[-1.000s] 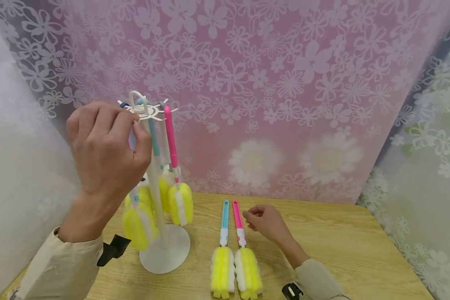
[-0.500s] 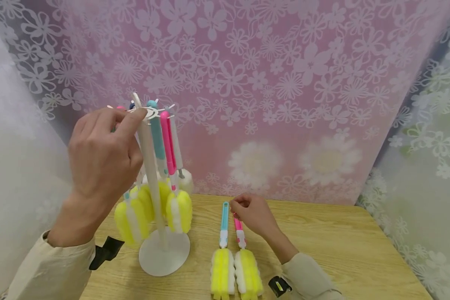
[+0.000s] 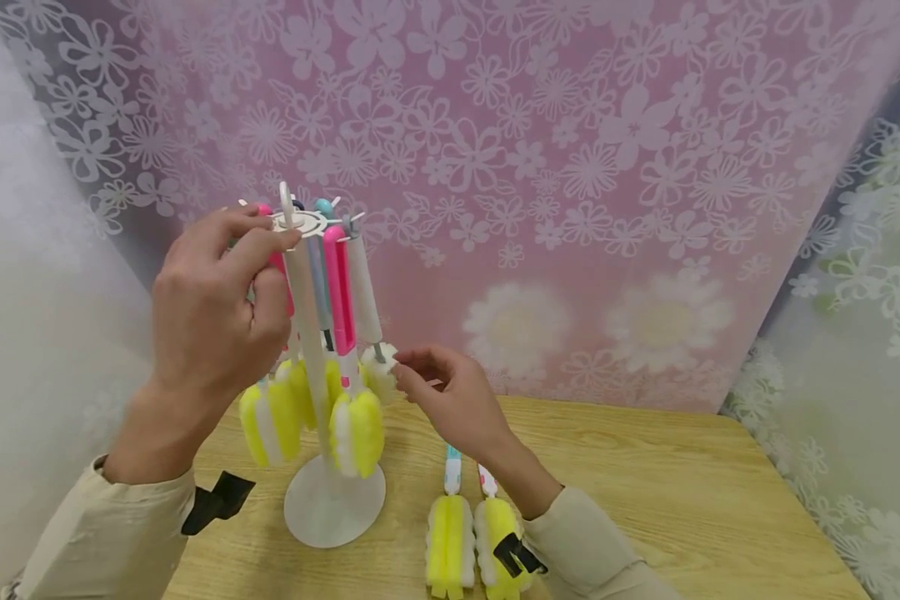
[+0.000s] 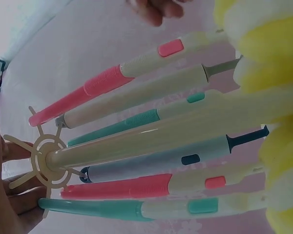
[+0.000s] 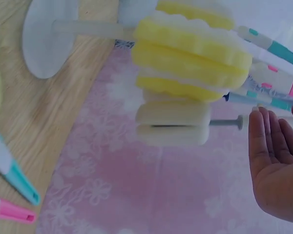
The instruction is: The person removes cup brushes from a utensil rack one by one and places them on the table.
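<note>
A white brush rack (image 3: 335, 508) with a spoked top ring (image 4: 51, 156) carries several hanging sponge bottle brushes. My left hand (image 3: 210, 292) is at its top, bent fingers gripping the ring among the spokes. To the right of the pole, my right hand (image 3: 457, 400) has its fingertips close beside a brush with a white sponge head (image 5: 173, 122). The right wrist view shows that hand (image 5: 278, 165) palm up with fingers extended, near the white brush's handle. A pink-handled brush (image 3: 339, 292) with a yellow-and-white sponge hangs in front; the brushes behind it are partly hidden.
Two more yellow-and-white brushes lie side by side on the wooden table (image 3: 645, 492): a teal-handled one (image 3: 450, 542) and a pink-handled one (image 3: 495, 529), partly covered by the right forearm. A pink floral curtain (image 3: 540, 208) hangs behind the table.
The rack's top and hanging brushes have turned, bringing the white sponge brush round to the right. My right hand has moved left and up from the table brushes to the rack; my left stays on top.
</note>
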Demonstrator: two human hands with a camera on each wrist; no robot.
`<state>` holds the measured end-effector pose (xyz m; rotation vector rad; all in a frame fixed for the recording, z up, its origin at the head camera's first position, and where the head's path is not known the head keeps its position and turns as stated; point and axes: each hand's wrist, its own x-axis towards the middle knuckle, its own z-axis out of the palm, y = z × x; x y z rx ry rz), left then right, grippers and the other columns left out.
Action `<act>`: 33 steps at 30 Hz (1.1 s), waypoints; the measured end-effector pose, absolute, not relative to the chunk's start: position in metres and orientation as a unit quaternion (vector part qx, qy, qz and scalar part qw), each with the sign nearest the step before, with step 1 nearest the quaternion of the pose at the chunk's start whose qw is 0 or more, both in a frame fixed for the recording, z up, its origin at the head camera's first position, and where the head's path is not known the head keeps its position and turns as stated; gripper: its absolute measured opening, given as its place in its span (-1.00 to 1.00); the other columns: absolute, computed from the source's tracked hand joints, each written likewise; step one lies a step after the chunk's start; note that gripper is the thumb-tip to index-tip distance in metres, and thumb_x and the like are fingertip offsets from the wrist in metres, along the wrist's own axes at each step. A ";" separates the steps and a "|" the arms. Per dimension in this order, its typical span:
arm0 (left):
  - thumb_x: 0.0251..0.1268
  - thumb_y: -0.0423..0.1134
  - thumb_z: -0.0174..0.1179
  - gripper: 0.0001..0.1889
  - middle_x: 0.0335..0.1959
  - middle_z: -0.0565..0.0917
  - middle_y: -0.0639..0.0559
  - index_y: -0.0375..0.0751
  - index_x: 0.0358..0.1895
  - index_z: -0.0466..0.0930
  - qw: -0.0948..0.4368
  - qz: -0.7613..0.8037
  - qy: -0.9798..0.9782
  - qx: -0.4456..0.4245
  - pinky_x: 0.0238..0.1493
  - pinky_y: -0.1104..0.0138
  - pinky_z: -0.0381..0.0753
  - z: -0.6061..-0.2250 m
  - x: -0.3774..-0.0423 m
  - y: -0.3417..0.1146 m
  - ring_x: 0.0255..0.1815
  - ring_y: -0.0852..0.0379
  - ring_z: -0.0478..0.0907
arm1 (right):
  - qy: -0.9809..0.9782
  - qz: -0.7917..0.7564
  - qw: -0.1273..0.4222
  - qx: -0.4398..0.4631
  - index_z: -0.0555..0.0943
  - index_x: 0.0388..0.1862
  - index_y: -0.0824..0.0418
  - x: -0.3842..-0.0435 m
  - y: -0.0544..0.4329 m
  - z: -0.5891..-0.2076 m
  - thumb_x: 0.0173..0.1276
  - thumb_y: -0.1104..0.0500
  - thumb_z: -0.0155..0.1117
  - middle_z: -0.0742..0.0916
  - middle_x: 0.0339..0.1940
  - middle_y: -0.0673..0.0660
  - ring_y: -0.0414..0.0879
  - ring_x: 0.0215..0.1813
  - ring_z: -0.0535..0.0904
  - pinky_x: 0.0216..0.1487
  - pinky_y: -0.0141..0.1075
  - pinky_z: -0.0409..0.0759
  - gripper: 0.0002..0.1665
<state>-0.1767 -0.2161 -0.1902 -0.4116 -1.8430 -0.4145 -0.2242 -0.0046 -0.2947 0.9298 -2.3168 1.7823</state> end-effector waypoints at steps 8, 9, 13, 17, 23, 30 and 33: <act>0.29 -0.08 0.01 -0.61 -0.27 0.60 -0.26 -0.37 -0.26 0.68 0.585 -0.193 -0.772 -0.159 0.05 -0.07 0.47 -0.194 -0.182 -0.208 0.05 -0.18 0.53 | -0.724 0.599 0.089 0.330 0.57 0.11 0.21 -0.222 -0.037 -0.284 0.29 0.06 0.32 0.67 -0.06 -0.03 -0.21 -0.07 0.58 -0.01 -0.28 0.57 -0.55; 0.30 -0.10 0.02 -0.62 -0.26 0.60 -0.28 -0.38 -0.26 0.68 0.589 -0.192 -0.769 -0.160 0.09 -0.07 0.45 -0.195 -0.182 -0.207 0.07 -0.19 0.52 | -0.718 0.603 0.095 0.333 0.56 0.12 0.21 -0.221 -0.040 -0.284 0.28 0.06 0.33 0.67 -0.08 -0.02 -0.20 -0.08 0.58 -0.02 -0.28 0.57 -0.54; 0.31 -0.14 0.04 -0.65 -0.21 0.62 -0.32 -0.42 -0.26 0.66 0.598 -0.188 -0.762 -0.163 0.21 -0.05 0.35 -0.196 -0.183 -0.205 0.13 -0.21 0.50 | -0.709 0.613 0.118 0.328 0.57 0.09 0.19 -0.220 -0.052 -0.281 0.25 0.02 0.36 0.68 -0.17 -0.04 -0.21 -0.15 0.59 -0.08 -0.30 0.60 -0.52; 0.33 -0.17 0.04 -0.66 -0.20 0.62 -0.34 -0.45 -0.27 0.63 0.595 -0.188 -0.764 -0.168 0.30 0.02 0.26 -0.194 -0.182 -0.204 0.18 -0.22 0.47 | -0.714 0.608 0.144 0.316 0.61 0.01 0.18 -0.220 -0.056 -0.278 0.23 0.01 0.38 0.69 -0.24 -0.06 -0.23 -0.21 0.59 -0.10 -0.29 0.59 -0.57; 0.37 -0.16 -0.02 -0.63 -0.23 0.62 -0.34 -0.48 -0.26 0.61 0.588 -0.171 -0.773 -0.167 0.31 0.04 0.25 -0.193 -0.181 -0.203 0.18 -0.23 0.46 | -0.717 0.598 0.158 0.322 0.63 -0.08 0.18 -0.220 -0.053 -0.275 0.22 0.05 0.39 0.70 -0.29 -0.08 -0.25 -0.25 0.58 -0.10 -0.32 0.57 -0.66; 0.31 -0.20 0.01 -0.67 -0.27 0.63 -0.33 -0.45 -0.27 0.62 0.592 -0.194 -0.768 -0.149 0.26 0.00 0.31 -0.194 -0.181 -0.202 0.19 -0.20 0.47 | -0.681 0.624 0.152 0.353 0.63 -0.12 0.20 -0.216 -0.045 -0.274 0.22 0.10 0.40 0.70 -0.31 -0.02 -0.18 -0.27 0.60 -0.11 -0.26 0.59 -0.70; 0.30 -0.21 -0.01 -0.67 -0.31 0.62 -0.33 -0.45 -0.31 0.62 0.601 -0.189 -0.764 -0.138 0.24 -0.03 0.30 -0.195 -0.181 -0.203 0.20 -0.19 0.46 | -0.662 0.638 0.156 0.362 0.63 -0.13 0.22 -0.214 -0.035 -0.273 0.21 0.16 0.40 0.70 -0.32 0.02 -0.14 -0.28 0.61 -0.15 -0.22 0.61 -0.73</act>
